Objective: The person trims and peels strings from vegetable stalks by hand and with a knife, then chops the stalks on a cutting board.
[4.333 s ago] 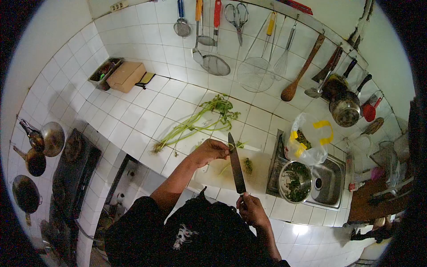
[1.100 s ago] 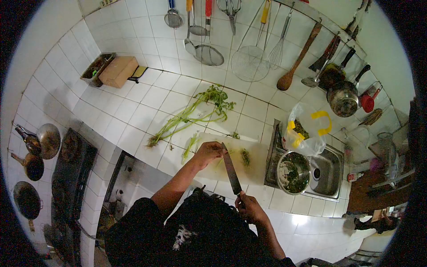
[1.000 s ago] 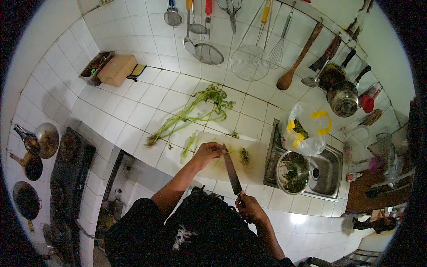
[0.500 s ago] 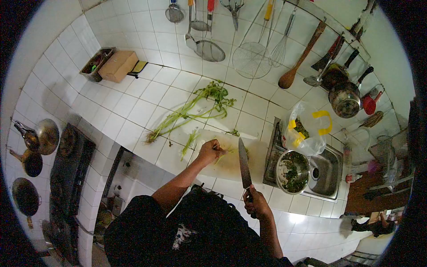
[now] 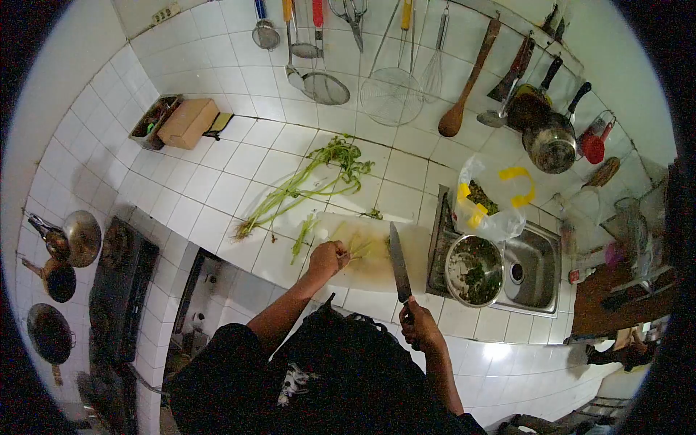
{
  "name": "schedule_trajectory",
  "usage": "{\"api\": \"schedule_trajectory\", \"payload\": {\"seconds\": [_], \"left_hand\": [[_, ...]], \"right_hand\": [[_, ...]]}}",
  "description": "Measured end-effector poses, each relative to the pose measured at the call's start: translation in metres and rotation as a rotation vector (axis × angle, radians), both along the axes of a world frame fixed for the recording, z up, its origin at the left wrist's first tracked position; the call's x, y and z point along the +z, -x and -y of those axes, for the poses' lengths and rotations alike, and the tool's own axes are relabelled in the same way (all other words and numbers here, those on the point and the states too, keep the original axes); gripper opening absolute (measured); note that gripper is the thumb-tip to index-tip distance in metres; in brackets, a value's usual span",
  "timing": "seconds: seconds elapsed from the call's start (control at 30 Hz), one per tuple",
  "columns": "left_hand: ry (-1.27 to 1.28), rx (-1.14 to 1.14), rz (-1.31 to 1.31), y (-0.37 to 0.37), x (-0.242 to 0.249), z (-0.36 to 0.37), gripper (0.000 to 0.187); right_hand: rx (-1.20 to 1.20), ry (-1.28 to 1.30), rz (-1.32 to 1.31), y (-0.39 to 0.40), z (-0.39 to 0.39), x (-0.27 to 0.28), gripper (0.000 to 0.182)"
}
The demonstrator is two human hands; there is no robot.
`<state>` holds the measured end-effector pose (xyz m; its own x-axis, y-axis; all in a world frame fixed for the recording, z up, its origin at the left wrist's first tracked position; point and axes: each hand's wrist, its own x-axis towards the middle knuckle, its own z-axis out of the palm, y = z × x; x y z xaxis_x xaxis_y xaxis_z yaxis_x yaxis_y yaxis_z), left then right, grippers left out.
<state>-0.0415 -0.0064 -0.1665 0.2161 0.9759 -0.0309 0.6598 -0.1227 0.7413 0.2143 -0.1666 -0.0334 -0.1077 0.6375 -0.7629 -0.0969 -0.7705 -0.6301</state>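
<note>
My left hand [image 5: 328,259] is closed around thin pale green stalks [image 5: 359,251], their free ends pointing right over a whitish cutting board [image 5: 362,280]. My right hand [image 5: 420,325] grips the dark handle of a kitchen knife [image 5: 399,267]. The blade points away from me across the board's right half, beside a few small green bits. A loose green stem [image 5: 301,238] lies by the board's left edge. Beyond it, a bunch of leafy stalks with roots [image 5: 293,187] rests on the tiles.
Right of the board, a steel bowl with chopped greens [image 5: 455,279] stands at the sink [image 5: 533,250], with a plastic bag [image 5: 507,217] behind it. Utensils such as a wooden spoon [image 5: 451,120] hang on the wall. A cardboard box [image 5: 187,123] sits far left.
The camera view has shifted slightly. My left hand has moved a little left and nearer to me, and more of the stalks show. The knife stays over the board's right half.
</note>
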Motion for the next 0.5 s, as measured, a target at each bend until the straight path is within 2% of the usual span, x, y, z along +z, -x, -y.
{"api": "schedule_trajectory", "payload": {"seconds": [0.07,0.13,0.2,0.33,0.4,0.47,0.5], "left_hand": [[-0.084,0.046,-0.014,-0.005,0.002,-0.001,0.025],[-0.083,0.066,-0.161,-0.012,-0.004,-0.009,0.025],[-0.094,0.06,-0.199,-0.018,-0.01,-0.01,0.023],[-0.067,0.082,-0.242,-0.018,-0.022,-0.006,0.019],[-0.116,0.037,-0.227,-0.012,-0.025,0.0,0.018],[-0.161,-0.01,-0.211,-0.01,-0.027,0.005,0.017],[-0.093,0.034,-0.188,-0.012,-0.014,0.011,0.019]], "right_hand": [[0.022,0.003,0.094,0.0,0.002,0.007,0.052],[0.041,-0.034,0.107,-0.001,0.006,0.004,0.053],[0.133,-0.239,0.135,-0.004,0.009,-0.009,0.053],[0.112,-0.309,0.079,-0.009,0.013,-0.034,0.052],[0.03,-0.111,-0.06,-0.011,0.017,-0.037,0.052],[0.028,-0.109,-0.049,-0.011,0.02,-0.034,0.052],[0.031,-0.108,-0.031,-0.011,0.021,-0.033,0.052]]}}
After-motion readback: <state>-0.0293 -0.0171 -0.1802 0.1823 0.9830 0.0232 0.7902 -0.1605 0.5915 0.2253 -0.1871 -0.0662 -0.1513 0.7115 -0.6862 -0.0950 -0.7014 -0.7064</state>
